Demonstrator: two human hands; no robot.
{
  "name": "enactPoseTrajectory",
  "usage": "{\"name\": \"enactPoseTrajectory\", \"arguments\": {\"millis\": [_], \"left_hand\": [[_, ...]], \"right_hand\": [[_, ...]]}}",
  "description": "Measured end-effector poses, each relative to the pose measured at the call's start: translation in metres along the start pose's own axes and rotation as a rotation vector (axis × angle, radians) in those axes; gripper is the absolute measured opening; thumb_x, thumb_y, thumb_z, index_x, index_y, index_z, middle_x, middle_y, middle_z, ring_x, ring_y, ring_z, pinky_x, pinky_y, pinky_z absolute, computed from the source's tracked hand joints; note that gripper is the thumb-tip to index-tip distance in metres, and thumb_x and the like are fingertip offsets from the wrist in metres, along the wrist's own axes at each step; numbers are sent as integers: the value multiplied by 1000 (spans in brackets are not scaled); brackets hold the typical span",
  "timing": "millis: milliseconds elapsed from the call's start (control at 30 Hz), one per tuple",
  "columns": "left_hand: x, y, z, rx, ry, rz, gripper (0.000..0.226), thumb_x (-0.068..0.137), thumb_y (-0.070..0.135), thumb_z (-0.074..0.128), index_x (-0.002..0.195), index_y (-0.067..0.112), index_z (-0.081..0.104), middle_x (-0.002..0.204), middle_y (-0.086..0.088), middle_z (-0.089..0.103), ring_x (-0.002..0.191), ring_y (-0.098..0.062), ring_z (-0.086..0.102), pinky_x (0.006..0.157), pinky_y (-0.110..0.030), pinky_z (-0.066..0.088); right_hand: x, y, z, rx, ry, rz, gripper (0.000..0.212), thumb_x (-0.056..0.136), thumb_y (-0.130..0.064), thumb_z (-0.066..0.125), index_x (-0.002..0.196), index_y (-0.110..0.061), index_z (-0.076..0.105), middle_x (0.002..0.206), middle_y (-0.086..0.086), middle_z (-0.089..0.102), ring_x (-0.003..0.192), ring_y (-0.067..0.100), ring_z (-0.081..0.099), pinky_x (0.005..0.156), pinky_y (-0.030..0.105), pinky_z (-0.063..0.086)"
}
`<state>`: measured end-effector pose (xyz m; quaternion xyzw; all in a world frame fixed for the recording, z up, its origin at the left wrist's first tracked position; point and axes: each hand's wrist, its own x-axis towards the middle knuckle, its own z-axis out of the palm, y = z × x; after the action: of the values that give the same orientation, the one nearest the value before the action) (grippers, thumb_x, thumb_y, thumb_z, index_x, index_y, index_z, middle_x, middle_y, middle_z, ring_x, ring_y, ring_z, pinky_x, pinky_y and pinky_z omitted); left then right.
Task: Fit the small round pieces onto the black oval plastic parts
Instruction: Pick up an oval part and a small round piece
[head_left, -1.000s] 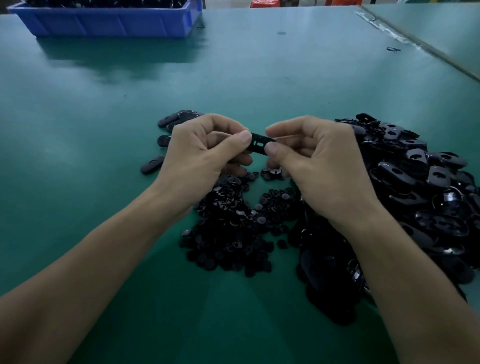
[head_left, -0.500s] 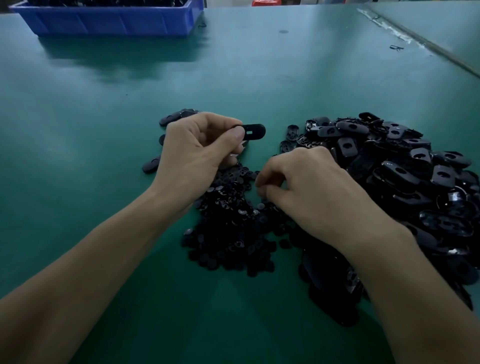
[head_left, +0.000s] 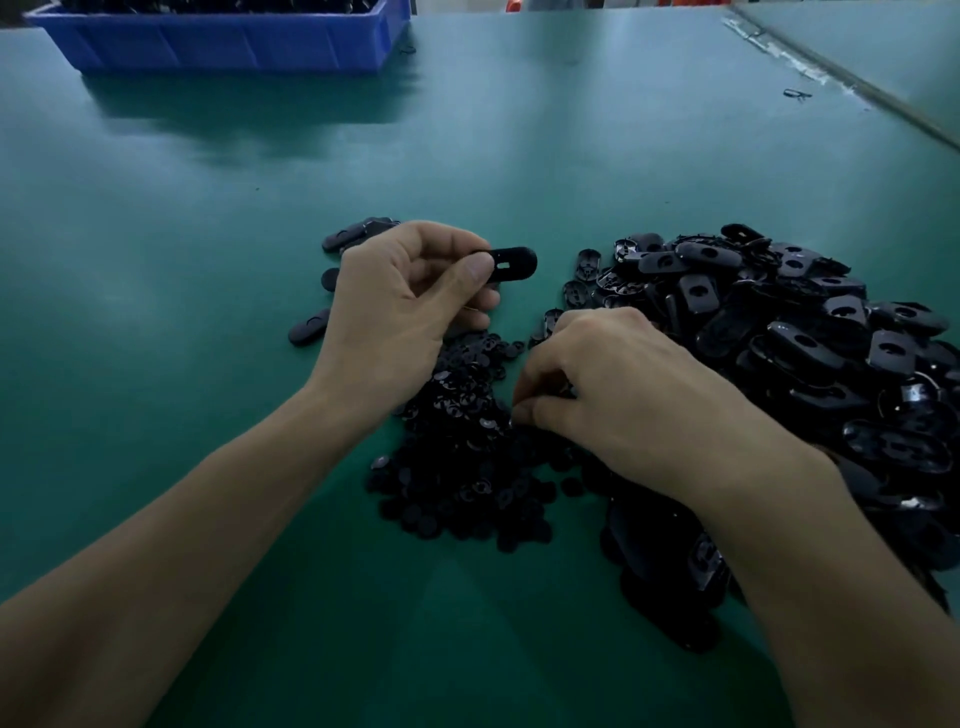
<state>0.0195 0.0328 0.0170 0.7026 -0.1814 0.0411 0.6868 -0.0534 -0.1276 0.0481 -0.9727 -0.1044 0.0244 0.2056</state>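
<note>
My left hand pinches one black oval part between thumb and fingers, holding it level above the table with its slot facing up. My right hand is down on the heap of small round pieces, fingers curled, thumb and fingertips pinching a piece at the heap's top; the piece itself is hidden by the fingers. A large pile of black oval parts lies to the right, partly under my right forearm.
A few separate oval parts lie on the green table behind my left hand. A blue bin stands at the far left. A table seam runs along the far right, with a small dark clip near it.
My right hand let go of the oval part and dropped down to the heap of round pieces. My left hand kept the oval part and turned it flat.
</note>
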Motion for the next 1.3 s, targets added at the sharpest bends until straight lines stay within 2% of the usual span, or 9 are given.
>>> {"name": "enactPoseTrajectory", "arguments": {"millis": [267,400,533,667,767,933,1100,1200,1300], "left_hand": [[-1,2,1,3,1,1,17,92,0,65,92,16,70,73,4,73,69,-10,69,63,-21,56],[-1,3,1,15,-4,-7,17,90,-1,67,91,15,70,72,2,74,70,-12,71,64,-21,56],[-2,5,1,-10,-16,-26,15,90,1,68,93,15,71,75,2,75,71,-12,73,65,-20,56],[-3,6,3,-20,-43,-42,15,89,-1,69,94,13,72,77,-1,76,72,-15,74,65,-23,58],[-4,7,4,-26,-71,-57,21,86,-6,70,93,13,72,78,-3,76,74,-17,75,66,-22,58],[-6,9,5,-38,-97,-66,24,84,-7,71,92,16,73,77,-2,76,76,-19,75,68,-23,58],[-7,11,6,-23,-104,-61,24,83,-5,72,91,18,73,78,-1,76,75,-16,75,68,-24,59],[-9,12,8,6,-110,-37,24,81,-2,73,90,20,74,78,0,76,72,-13,73,67,-22,58],[-9,13,8,30,-111,-11,23,79,1,73,91,19,74,78,0,76,71,-13,73,68,-23,58]], "right_hand": [[3,1,6,-34,-3,-14,7,91,-27,66,91,-25,73,93,-8,55,98,15,52,87,41,51],[4,5,7,39,40,-35,10,92,-23,63,86,-26,70,92,-10,54,92,12,53,81,29,45],[5,6,3,281,230,-8,16,97,-20,61,83,-27,61,85,-13,59,80,3,55,70,13,42],[7,8,4,491,419,-8,14,96,-16,63,86,-26,60,75,-6,68,74,9,66,70,27,53],[8,12,3,626,466,20,15,94,-16,65,91,-30,65,76,-5,71,73,12,70,70,36,58],[8,16,5,672,481,37,18,91,-13,69,92,-29,75,73,-5,73,71,13,72,63,28,53],[8,16,5,666,495,32,17,88,-15,72,96,-31,73,72,-8,74,68,13,71,66,32,57],[8,14,6,679,485,42,16,84,-16,78,88,-27,67,71,-6,75,67,12,73,70,38,60],[9,14,6,686,495,37,17,84,-11,77,82,-27,71,69,-4,74,63,9,72,66,31,60]]}}
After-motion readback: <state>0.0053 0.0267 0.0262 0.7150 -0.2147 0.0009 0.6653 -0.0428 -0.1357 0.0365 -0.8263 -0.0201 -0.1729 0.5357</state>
